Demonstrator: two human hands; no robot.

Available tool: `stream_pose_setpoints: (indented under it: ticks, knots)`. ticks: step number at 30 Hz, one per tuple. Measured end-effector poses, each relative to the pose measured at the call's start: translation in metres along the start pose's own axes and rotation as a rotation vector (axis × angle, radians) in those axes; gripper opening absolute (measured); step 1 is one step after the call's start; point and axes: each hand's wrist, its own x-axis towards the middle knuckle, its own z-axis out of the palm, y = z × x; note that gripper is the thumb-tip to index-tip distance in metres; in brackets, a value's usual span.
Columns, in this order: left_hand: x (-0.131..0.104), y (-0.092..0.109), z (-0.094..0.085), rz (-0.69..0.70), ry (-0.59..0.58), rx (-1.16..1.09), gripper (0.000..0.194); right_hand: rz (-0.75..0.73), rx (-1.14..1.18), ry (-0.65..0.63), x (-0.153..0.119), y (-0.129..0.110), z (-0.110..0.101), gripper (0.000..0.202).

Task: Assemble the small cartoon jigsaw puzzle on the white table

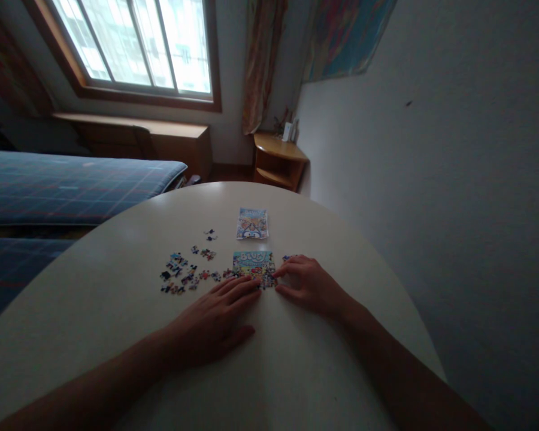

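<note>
A partly assembled puzzle (253, 261) with a light blue top and "Bluey"-like lettering lies on the round white table (130, 335). My left hand (220, 311) rests flat with its fingers stretched over the puzzle's lower left edge; it is open. At the puzzle's lower right edge, my right hand (308, 284) has its thumb and index finger close to the border; whether a piece is between them is too small to tell. Loose puzzle pieces (177, 266) are spread to the left. Beyond the puzzle sits a small printed packet (252, 224). A loose piece (286, 258) shows beside my right fingers.
Past the table at the left is a bed with a blue plaid mattress (72, 185). A wooden corner shelf (281, 149) stands behind the table, near a long wooden desk (175, 129) under the window. A white wall (408, 209) runs along the right.
</note>
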Motion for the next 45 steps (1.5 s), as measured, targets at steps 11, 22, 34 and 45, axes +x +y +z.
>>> stream_pose_setpoints:
  ticks: [11, 22, 34, 45]
  knots:
    - [0.001, 0.001, 0.000, -0.007, -0.010, 0.009, 0.058, -0.087, -0.125, -0.069, -0.007, -0.013, -0.007, 0.023]
    - [0.000, 0.000, -0.001, -0.006, -0.016, 0.006, 0.057, -0.055, -0.117, -0.062, -0.008, -0.007, -0.017, 0.020]
    - [0.000, 0.002, -0.001, -0.018, -0.004, 0.023, 0.053, -0.049, -0.131, -0.067, -0.009, -0.004, -0.022, 0.014]
    - [0.001, 0.002, -0.002, -0.004, -0.005, 0.052, 0.053, -0.105, -0.113, -0.136, -0.008, -0.011, -0.017, 0.030]
